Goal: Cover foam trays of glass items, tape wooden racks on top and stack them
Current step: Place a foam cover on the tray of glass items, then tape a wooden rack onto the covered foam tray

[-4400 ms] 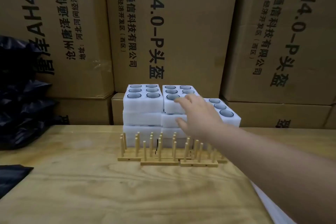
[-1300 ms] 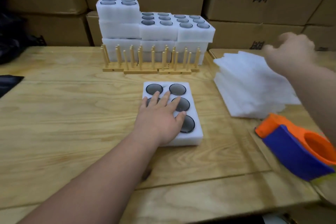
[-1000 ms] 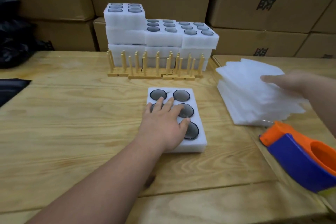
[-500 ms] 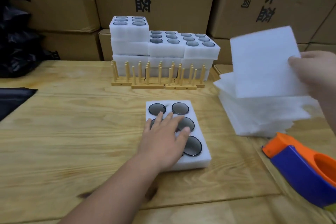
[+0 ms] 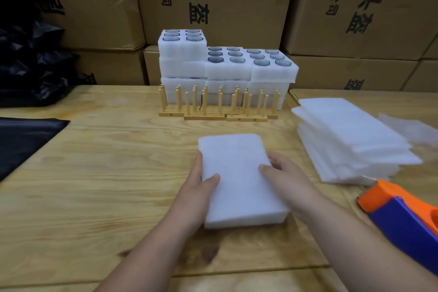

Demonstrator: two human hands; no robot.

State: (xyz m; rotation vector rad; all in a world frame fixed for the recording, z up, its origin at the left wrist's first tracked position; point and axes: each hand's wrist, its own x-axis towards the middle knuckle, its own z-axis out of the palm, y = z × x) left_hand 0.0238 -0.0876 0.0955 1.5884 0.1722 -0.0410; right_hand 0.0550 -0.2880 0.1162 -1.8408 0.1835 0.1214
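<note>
While cover is being squared:
Tray: white rectangular foam tray (image 5: 246, 219) is being held mid-table under thin white foam sheet (image 5: 233, 168).
Hands: left hand (image 5: 198, 187) & right hand (image 5: 282, 178) are gripping tray edges, thumbs being pressed on sheet.
Risk: sheet is prob. being skewed if pressure is uneven; glass left exposed.

Two bare forearms and hands belonging to one person enter from the bottom edge. The left arm comes in from about 7 o'clock and the right arm from about 5 o'clock. No sleeves show on either arm; both are uncovered from the frame edge to the wrist. The left hand (image 5: 198, 187) and right hand (image 5: 285, 179) wear no gloves, and no rings, watch or bracelet can be seen. The fingernails that show are short and unpainted.
</note>
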